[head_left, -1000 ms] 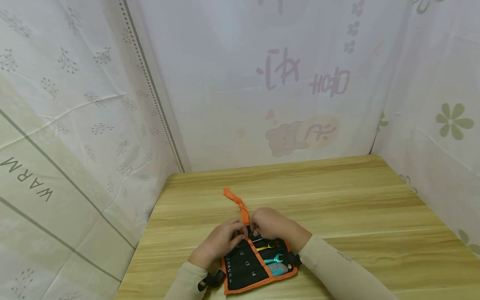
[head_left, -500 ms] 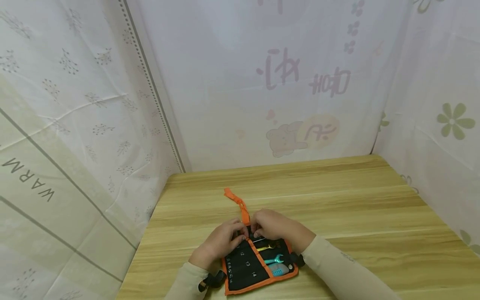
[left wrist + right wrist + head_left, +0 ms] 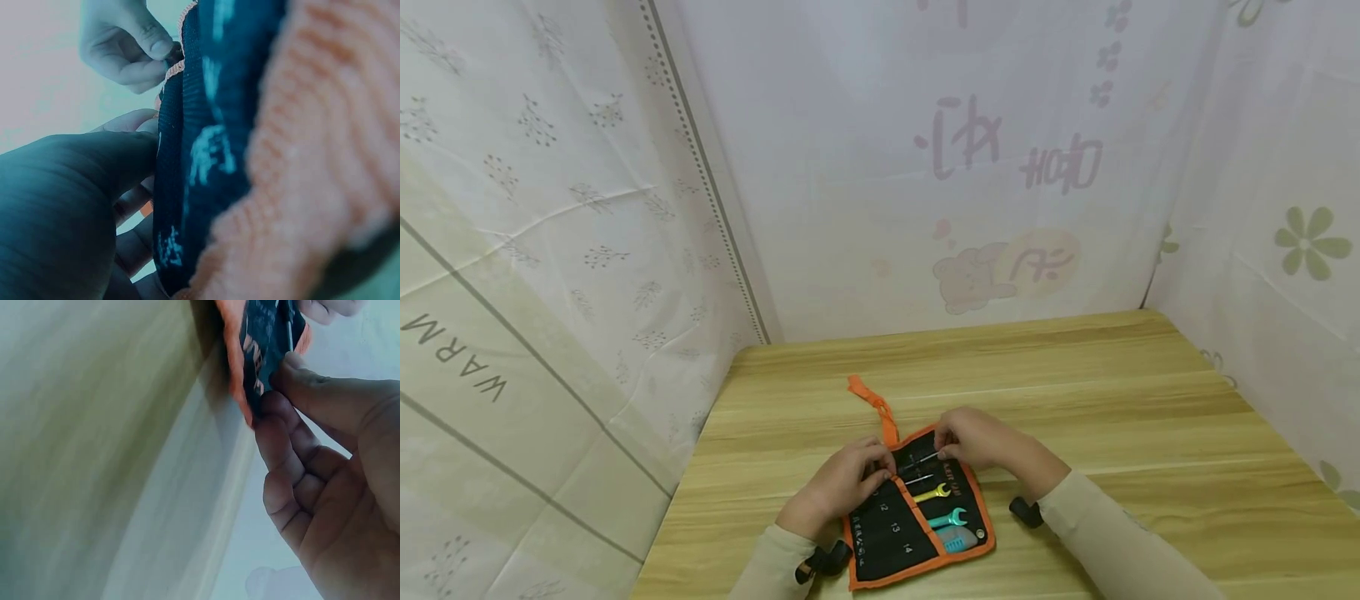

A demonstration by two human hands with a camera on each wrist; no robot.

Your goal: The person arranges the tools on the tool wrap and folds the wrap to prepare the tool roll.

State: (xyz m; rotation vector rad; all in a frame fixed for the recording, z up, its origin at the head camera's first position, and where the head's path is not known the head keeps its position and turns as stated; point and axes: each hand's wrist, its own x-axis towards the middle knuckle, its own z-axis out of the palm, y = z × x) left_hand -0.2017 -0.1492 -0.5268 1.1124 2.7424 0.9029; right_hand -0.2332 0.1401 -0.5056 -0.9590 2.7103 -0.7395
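A black tool pouch (image 3: pixel 880 562) with orange trim lies unfolded on the table. My left hand (image 3: pixel 844 482) grips its pocket edge, thumb on the front face in the left wrist view. Near the pouch's far side, my right hand (image 3: pixel 977 437) pinches the end of a thin metal rod (image 3: pixel 289 328); the rod's other end is hidden in the pocket. Out of the pockets poke a second thin metal shaft (image 3: pixel 919 480), a yellow open-end wrench (image 3: pixel 934 492), a teal open-end wrench (image 3: pixel 949 518) and a grey-and-teal handle (image 3: pixel 957 540).
An orange tie strap (image 3: pixel 874 402) trails from the pouch's far edge over the wooden table (image 3: pixel 1075 400). Patterned cloth (image 3: pixel 850 167) hangs behind the table and along both sides. Black wrist-worn devices (image 3: pixel 1026 512) sit near the pouch.
My right hand has moved right and slightly up along the pouch, drawing the thin rod's end with it and uncovering the upper pockets. The left hand stays in place.
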